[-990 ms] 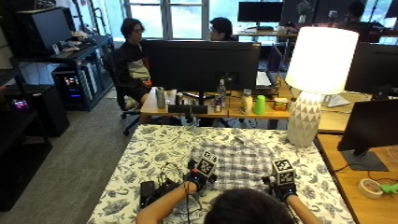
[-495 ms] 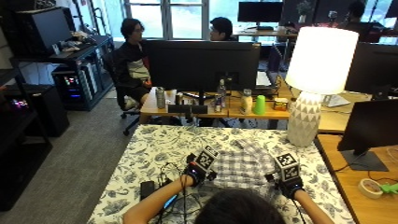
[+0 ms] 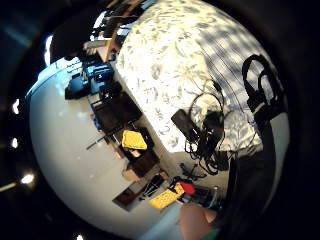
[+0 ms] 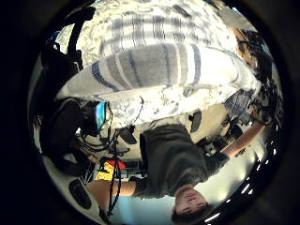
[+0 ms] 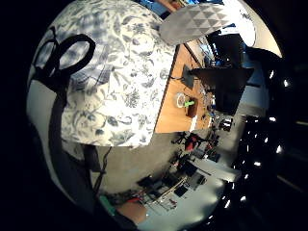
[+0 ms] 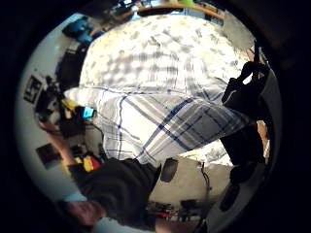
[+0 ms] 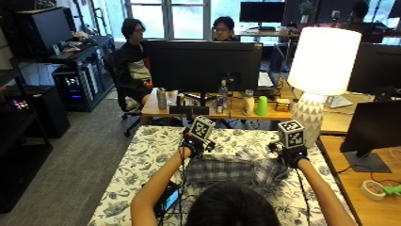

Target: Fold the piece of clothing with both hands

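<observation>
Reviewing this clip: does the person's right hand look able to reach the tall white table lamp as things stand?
Probably yes: the right hand is beside the lamp with nothing between them, but it holds the blue-and-white plaid shirt and would need to let go.

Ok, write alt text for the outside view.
A person's left hand and right hand, both in black gloves, reach forward, carrying a plaid shirt across a floral tablecloth. A white lamp stands at the table's far right.
</observation>
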The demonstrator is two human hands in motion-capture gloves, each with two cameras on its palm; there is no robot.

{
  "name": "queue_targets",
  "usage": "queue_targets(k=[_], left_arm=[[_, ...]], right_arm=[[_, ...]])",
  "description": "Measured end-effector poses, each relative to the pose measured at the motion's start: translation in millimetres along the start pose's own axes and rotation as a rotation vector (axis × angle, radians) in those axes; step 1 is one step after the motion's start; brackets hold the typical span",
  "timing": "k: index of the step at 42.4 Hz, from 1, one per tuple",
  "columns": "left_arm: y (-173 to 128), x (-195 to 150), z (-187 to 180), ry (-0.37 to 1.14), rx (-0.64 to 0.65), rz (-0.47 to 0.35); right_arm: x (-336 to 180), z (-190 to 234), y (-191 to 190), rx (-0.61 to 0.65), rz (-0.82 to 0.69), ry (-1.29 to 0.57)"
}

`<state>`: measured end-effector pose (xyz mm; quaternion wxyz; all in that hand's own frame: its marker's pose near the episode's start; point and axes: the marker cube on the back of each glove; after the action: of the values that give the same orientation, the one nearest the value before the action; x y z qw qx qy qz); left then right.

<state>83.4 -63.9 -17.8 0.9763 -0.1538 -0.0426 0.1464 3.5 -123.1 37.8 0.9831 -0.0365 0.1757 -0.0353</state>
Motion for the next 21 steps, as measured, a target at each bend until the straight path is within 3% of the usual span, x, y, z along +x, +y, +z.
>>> queue_targets(k=[6, 9, 14, 18, 21], left_arm=[[-22.9, -14.8, -20.7, -0.008, 0.055, -0.161], [-30.5, -16.6, -24.2, -0.012, 0.131, -0.274], [-90.9, -24.4, 3.6, 0.011, 0.25, -0.431], [-129.1, -26.3, 29.7, 0.066, 0.339, -0.51], [-125.9, -33.9, 35.0, 0.082, 0.43, -0.562]], right_arm=[[0.5, -5.4, -51.7, 0.017, 0.074, -0.002], [-13.5, -14.2, -65.8, 0.086, 0.121, -0.022], [-23.1, 3.8, -93.0, 0.193, 0.31, -0.062], [-20.8, 28.9, -121.0, 0.362, 0.438, -0.124], [-32.8, 29.9, -122.1, 0.399, 0.462, -0.21]])
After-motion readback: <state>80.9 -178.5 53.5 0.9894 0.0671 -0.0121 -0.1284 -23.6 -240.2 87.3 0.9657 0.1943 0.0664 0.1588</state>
